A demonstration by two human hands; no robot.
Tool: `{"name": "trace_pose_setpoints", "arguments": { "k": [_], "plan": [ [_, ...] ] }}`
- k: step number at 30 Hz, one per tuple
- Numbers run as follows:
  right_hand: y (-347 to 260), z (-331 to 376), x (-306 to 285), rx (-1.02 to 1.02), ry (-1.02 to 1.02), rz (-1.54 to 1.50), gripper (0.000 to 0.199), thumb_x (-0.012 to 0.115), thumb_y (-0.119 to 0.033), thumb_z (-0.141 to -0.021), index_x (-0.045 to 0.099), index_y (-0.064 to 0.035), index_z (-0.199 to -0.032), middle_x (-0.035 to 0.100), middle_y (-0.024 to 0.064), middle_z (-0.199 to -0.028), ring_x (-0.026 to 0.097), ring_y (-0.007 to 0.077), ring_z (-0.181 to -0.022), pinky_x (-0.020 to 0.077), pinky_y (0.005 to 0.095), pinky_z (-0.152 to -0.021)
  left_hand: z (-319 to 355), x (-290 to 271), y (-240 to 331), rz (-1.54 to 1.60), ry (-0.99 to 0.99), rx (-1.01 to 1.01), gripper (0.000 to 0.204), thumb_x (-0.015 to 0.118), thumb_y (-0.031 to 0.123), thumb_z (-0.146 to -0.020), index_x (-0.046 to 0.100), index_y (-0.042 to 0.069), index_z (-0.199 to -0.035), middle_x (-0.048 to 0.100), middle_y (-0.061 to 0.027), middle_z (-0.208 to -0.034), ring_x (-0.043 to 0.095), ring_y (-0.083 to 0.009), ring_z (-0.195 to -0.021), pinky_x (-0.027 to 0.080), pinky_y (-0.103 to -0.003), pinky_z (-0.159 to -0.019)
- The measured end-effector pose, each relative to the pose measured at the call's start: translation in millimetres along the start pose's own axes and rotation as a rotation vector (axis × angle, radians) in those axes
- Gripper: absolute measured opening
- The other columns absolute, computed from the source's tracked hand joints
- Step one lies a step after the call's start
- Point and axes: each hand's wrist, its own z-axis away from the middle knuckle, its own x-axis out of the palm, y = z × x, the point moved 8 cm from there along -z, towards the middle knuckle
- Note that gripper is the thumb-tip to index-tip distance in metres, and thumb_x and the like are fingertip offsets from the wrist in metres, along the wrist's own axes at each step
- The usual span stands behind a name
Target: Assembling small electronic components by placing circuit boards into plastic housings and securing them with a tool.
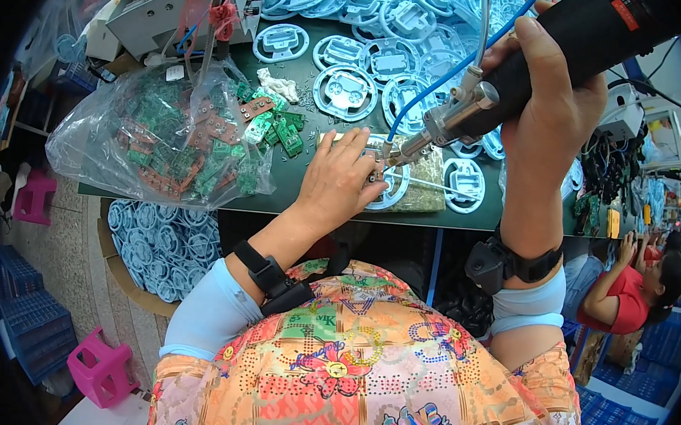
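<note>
My right hand (554,89) is wrapped round the thick black body of a power screwdriver (578,39). Its metal nose (420,143) slants down to a light-blue round plastic part (396,191) near the table's front edge. Over the left side of that part curls my left hand (333,179), its thumb close to the screwdriver's tip. The part lies on a flat yellowish-green block (430,193). My fingers and the nose hide much of it, and I cannot make out a screw. Another round part (463,185) lies just right of the block.
A clear plastic bag (85,143) of green and brown circuit boards lies left. More blue round parts (345,92) heap up at the back, and a carton (109,248) below holds others. A blue air hose (453,74) crosses to the tool. A person in red (623,287) sits right.
</note>
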Motion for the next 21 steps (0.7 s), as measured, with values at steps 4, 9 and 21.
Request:
{"name": "trace_pose_setpoints", "arguments": {
  "k": [4, 9, 21],
  "plan": [
    [6, -2, -5, 0.017, -0.015, 0.034, 0.020, 0.065, -0.005, -0.088, 0.056, 0.0067, -0.101, 0.060, 0.0098, -0.067, 0.060, 0.0171, -0.053, 0.0510, 0.0284, -0.051, 1, 1, -1, -0.005, -0.009, 0.000, 0.028, 0.082, 0.026, -0.076, 0.067, 0.008, -0.092, 0.058, -0.0247, -0.131, 0.050, -0.0391, -0.129, 0.035, -0.056, -0.106],
    [9, 1, -10, -0.036, -0.081, -0.007, 0.026, 0.068, -0.006, -0.086, 0.059, 0.0046, -0.108, 0.063, 0.0108, -0.077, 0.064, 0.0187, -0.061, 0.0541, 0.0308, -0.059, 1, 1, -1, 0.006, -0.001, 0.001, 0.028, 0.081, 0.026, -0.076, 0.067, 0.008, -0.093, 0.057, -0.0226, -0.133, 0.050, -0.0374, -0.129, 0.035, -0.056, -0.106],
    [-19, -18, -15, -0.080, -0.096, 0.017, 0.020, 0.069, -0.008, -0.086, 0.061, 0.0039, -0.099, 0.065, 0.0112, -0.076, 0.066, 0.0187, -0.064, 0.0545, 0.0300, -0.062, 16, 1, -10, 0.081, -0.107, -0.014, 0.040, 0.073, 0.029, -0.085, 0.064, 0.015, -0.122, 0.046, -0.0156, -0.149, 0.036, -0.0341, -0.142, 0.024, -0.063, -0.111]
  ]
}}
